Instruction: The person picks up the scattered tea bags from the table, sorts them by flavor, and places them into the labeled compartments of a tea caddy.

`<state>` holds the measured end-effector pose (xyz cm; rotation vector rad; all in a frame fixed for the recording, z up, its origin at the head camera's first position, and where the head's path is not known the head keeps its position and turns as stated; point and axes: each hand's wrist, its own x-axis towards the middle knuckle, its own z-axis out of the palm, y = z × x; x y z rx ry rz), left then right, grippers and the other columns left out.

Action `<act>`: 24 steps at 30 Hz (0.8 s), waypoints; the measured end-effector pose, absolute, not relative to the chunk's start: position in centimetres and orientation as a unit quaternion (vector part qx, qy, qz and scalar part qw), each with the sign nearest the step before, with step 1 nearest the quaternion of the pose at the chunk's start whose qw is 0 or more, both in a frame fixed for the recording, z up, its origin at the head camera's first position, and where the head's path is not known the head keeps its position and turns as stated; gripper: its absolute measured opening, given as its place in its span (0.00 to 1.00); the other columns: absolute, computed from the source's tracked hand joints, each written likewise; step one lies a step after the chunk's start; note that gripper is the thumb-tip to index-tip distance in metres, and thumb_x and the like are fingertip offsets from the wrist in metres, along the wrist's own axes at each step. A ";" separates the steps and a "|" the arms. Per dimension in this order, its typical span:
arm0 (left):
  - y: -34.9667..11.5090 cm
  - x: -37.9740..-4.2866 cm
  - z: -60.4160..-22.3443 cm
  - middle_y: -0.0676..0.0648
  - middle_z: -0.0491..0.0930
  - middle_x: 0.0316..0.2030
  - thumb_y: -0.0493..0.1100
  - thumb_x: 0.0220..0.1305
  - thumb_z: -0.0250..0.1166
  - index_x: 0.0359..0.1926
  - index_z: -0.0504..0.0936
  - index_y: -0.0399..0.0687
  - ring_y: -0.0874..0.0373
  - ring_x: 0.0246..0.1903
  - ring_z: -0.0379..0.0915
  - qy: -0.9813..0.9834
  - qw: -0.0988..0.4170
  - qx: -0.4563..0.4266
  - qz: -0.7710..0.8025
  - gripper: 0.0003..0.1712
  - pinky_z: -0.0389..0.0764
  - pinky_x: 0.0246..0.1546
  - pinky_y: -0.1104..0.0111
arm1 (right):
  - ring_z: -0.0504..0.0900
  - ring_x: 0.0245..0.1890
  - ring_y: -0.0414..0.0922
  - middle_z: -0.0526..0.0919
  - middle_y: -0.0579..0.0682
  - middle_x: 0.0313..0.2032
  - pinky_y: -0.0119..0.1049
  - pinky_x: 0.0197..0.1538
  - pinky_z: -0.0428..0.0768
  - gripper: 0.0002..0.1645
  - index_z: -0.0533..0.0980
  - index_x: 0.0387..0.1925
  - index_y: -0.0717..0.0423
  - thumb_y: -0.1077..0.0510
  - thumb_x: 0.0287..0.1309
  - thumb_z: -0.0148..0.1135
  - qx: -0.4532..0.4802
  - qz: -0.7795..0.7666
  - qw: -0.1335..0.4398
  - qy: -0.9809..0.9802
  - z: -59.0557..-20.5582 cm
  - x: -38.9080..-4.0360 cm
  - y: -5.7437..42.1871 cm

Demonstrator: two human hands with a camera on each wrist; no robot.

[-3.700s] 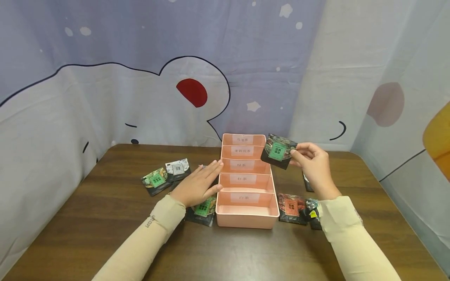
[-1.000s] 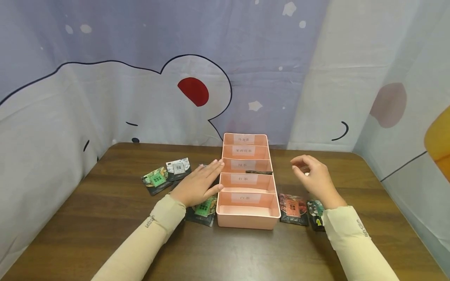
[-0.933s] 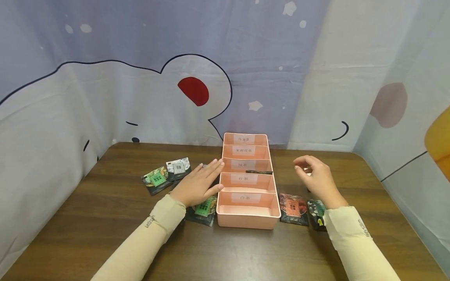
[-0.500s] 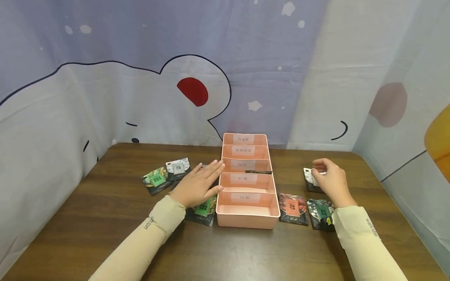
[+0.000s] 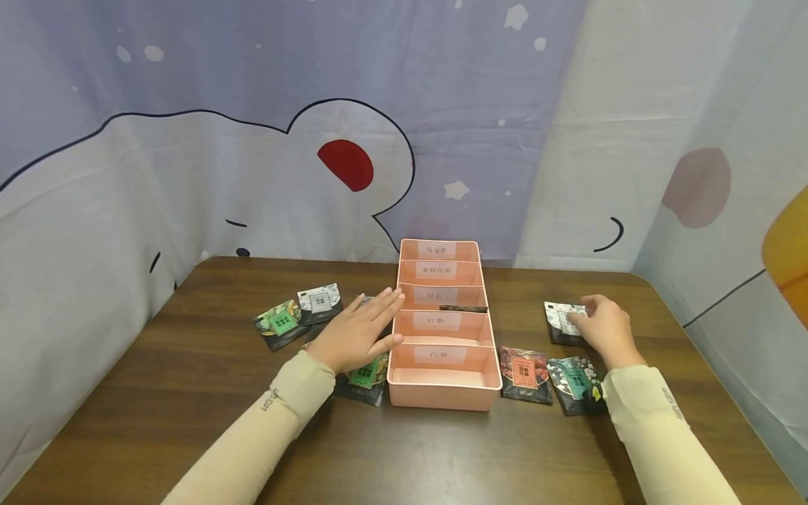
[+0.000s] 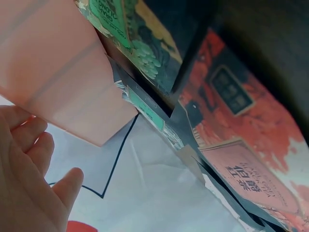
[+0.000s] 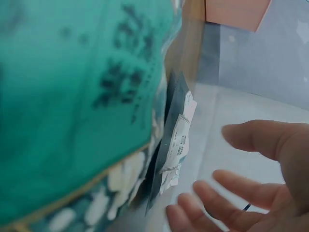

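Observation:
My left hand (image 5: 356, 335) lies with straight fingers against the left rim of a pink divided box (image 5: 445, 396). Partly beneath that hand is a green-labelled tea packet (image 5: 365, 375). In the left wrist view, a red tea packet (image 6: 251, 121) shows close by. My right hand (image 5: 607, 330) is over the right edge of a white-and-black tea packet (image 5: 564, 322) on the table. In the right wrist view, its thumb and fingers are spread apart, with a gap to that packet. The dark top edge of another tea packet (image 5: 463, 308) shows in the box's middle compartment.
On the right, a red-labelled packet (image 5: 525, 375) and a teal-labelled packet (image 5: 576, 386) lie beside the box. On the left lie a yellow-green packet (image 5: 280, 324) and a white packet (image 5: 320, 303). A patterned curtain (image 5: 467, 140) hangs behind the wooden table (image 5: 404, 456).
The green-labelled packet my right hand held earlier has left it, and a packet edge now shows in the middle compartment. That hand has moved right to the white-and-black packet. The left hand stays put.

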<state>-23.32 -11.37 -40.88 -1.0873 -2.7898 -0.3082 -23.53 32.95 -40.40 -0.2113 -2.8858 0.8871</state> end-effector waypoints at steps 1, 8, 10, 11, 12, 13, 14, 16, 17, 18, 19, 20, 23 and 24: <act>-11.4 -23.3 -40.9 0.48 0.51 0.79 0.63 0.77 0.49 0.80 0.53 0.45 0.53 0.78 0.45 -0.925 0.065 -0.361 -0.104 0.42 0.49 0.76 0.47 | 0.73 0.55 0.73 0.73 0.79 0.56 0.66 0.57 0.73 0.34 0.67 0.60 0.81 0.55 0.66 0.60 -0.072 0.285 0.045 -0.955 -40.3 -23.6 33.1; -11.3 -23.2 -40.8 0.48 0.51 0.79 0.62 0.77 0.49 0.80 0.53 0.45 0.54 0.78 0.44 -0.925 0.059 -0.360 -0.112 0.42 0.48 0.76 0.48 | 0.74 0.53 0.75 0.74 0.81 0.53 0.66 0.56 0.74 0.34 0.72 0.51 0.85 0.53 0.62 0.63 -0.080 0.241 -0.025 -0.967 -40.0 -24.3 33.9; -11.3 -23.2 -40.8 0.48 0.50 0.79 0.62 0.77 0.49 0.80 0.53 0.45 0.54 0.78 0.44 -0.925 0.057 -0.358 -0.115 0.42 0.48 0.76 0.48 | 0.77 0.48 0.72 0.77 0.80 0.49 0.64 0.52 0.77 0.33 0.74 0.47 0.84 0.52 0.61 0.65 -0.084 0.243 -0.041 -0.966 -39.8 -24.4 34.0; -11.3 -23.2 -40.8 0.48 0.50 0.79 0.62 0.77 0.49 0.80 0.52 0.45 0.54 0.78 0.43 -0.925 0.055 -0.356 -0.116 0.42 0.47 0.77 0.48 | 0.78 0.45 0.70 0.78 0.78 0.45 0.61 0.48 0.79 0.32 0.75 0.45 0.83 0.51 0.60 0.66 -0.087 0.246 -0.048 -0.964 -39.8 -24.5 34.1; -11.3 -23.1 -40.8 0.48 0.50 0.79 0.62 0.77 0.49 0.80 0.53 0.45 0.54 0.78 0.43 -0.925 0.054 -0.356 -0.117 0.42 0.47 0.77 0.48 | 0.78 0.42 0.67 0.79 0.76 0.43 0.59 0.46 0.80 0.32 0.75 0.43 0.83 0.51 0.60 0.66 -0.090 0.250 -0.056 -0.962 -39.7 -24.6 34.1; -11.3 -23.1 -40.9 0.48 0.50 0.79 0.63 0.77 0.49 0.80 0.53 0.45 0.54 0.78 0.43 -0.926 0.053 -0.356 -0.118 0.42 0.47 0.77 0.48 | 0.78 0.39 0.65 0.79 0.74 0.39 0.56 0.42 0.80 0.32 0.74 0.41 0.82 0.50 0.60 0.67 -0.094 0.254 -0.065 -0.960 -39.6 -24.6 34.1; -11.3 -23.1 -40.9 0.48 0.50 0.79 0.63 0.77 0.49 0.80 0.53 0.45 0.54 0.78 0.43 -0.925 0.054 -0.356 -0.120 0.42 0.47 0.77 0.48 | 0.78 0.36 0.61 0.78 0.70 0.35 0.53 0.39 0.81 0.30 0.75 0.38 0.80 0.50 0.60 0.67 -0.098 0.257 -0.073 -0.959 -39.5 -24.7 34.1; -11.3 -23.2 -40.9 0.48 0.50 0.79 0.63 0.77 0.49 0.80 0.53 0.44 0.54 0.78 0.43 -0.925 0.055 -0.356 -0.121 0.42 0.47 0.77 0.48 | 0.78 0.32 0.56 0.76 0.62 0.31 0.47 0.34 0.81 0.27 0.74 0.33 0.74 0.50 0.60 0.68 -0.105 0.261 -0.088 -0.956 -39.3 -24.8 34.1; -11.3 -23.2 -41.0 0.48 0.50 0.79 0.63 0.77 0.49 0.80 0.53 0.44 0.54 0.78 0.43 -0.924 0.056 -0.357 -0.122 0.42 0.47 0.77 0.48 | 0.79 0.32 0.56 0.76 0.61 0.31 0.46 0.34 0.82 0.26 0.74 0.32 0.73 0.50 0.60 0.69 -0.106 0.262 -0.095 -0.955 -39.3 -24.9 34.0; -11.3 -23.2 -41.0 0.48 0.50 0.79 0.63 0.77 0.49 0.80 0.53 0.44 0.54 0.78 0.43 -0.924 0.056 -0.358 -0.122 0.42 0.47 0.77 0.48 | 0.80 0.32 0.56 0.75 0.61 0.31 0.45 0.33 0.83 0.26 0.73 0.31 0.72 0.50 0.60 0.69 -0.108 0.261 -0.102 -0.954 -39.2 -25.0 34.0; -11.3 -23.3 -41.1 0.48 0.50 0.79 0.63 0.77 0.49 0.80 0.53 0.45 0.54 0.78 0.43 -0.924 0.056 -0.358 -0.121 0.42 0.47 0.77 0.48 | 0.81 0.32 0.56 0.75 0.61 0.31 0.44 0.33 0.84 0.25 0.73 0.31 0.72 0.50 0.60 0.69 -0.111 0.260 -0.108 -0.953 -39.1 -25.0 33.9; -11.3 -23.3 -41.1 0.48 0.50 0.79 0.63 0.77 0.49 0.80 0.52 0.45 0.54 0.78 0.42 -0.924 0.057 -0.359 -0.120 0.42 0.47 0.77 0.49 | 0.82 0.33 0.57 0.76 0.63 0.32 0.45 0.34 0.85 0.26 0.73 0.33 0.74 0.50 0.60 0.69 -0.113 0.260 -0.113 -0.952 -39.1 -25.1 33.9; -11.4 -23.4 -41.3 0.48 0.50 0.79 0.63 0.77 0.48 0.80 0.52 0.45 0.55 0.78 0.42 -0.924 0.059 -0.359 -0.119 0.42 0.47 0.77 0.49 | 0.82 0.37 0.61 0.77 0.70 0.39 0.48 0.38 0.86 0.31 0.72 0.41 0.81 0.52 0.60 0.69 -0.120 0.260 -0.125 -0.950 -39.0 -25.3 33.8; -11.4 -23.4 -41.3 0.48 0.50 0.79 0.63 0.77 0.48 0.80 0.52 0.46 0.55 0.78 0.42 -0.924 0.060 -0.359 -0.118 0.42 0.47 0.77 0.50 | 0.82 0.39 0.63 0.77 0.72 0.41 0.49 0.39 0.86 0.33 0.71 0.45 0.83 0.52 0.60 0.69 -0.123 0.259 -0.126 -0.950 -39.0 -25.4 33.7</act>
